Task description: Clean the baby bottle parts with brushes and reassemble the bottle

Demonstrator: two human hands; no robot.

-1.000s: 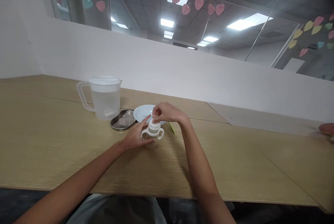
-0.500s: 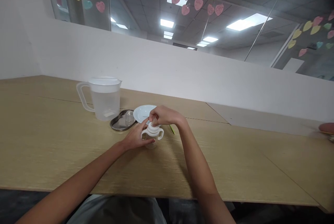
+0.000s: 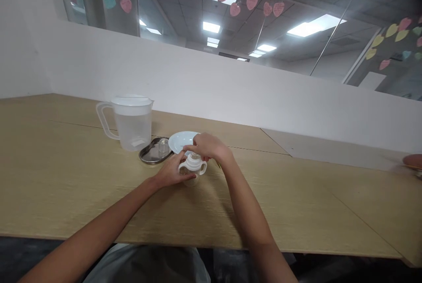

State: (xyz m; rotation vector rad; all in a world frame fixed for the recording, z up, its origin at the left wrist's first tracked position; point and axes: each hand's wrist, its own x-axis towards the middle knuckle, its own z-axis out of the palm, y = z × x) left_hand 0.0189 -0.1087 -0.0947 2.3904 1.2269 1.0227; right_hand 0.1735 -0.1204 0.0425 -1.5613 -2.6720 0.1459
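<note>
Small white two-handled plastic baby bottle [image 3: 193, 169]: light, rigid, smooth. Left hand [image 3: 171, 172] clasps body; right hand [image 3: 206, 147] pinches top. Best hold: side handles below pinch.

Bright ceiling panels [image 3: 314, 27] reflected in glass, soft shadows, wide-angle edge distortion, slight blur
</note>
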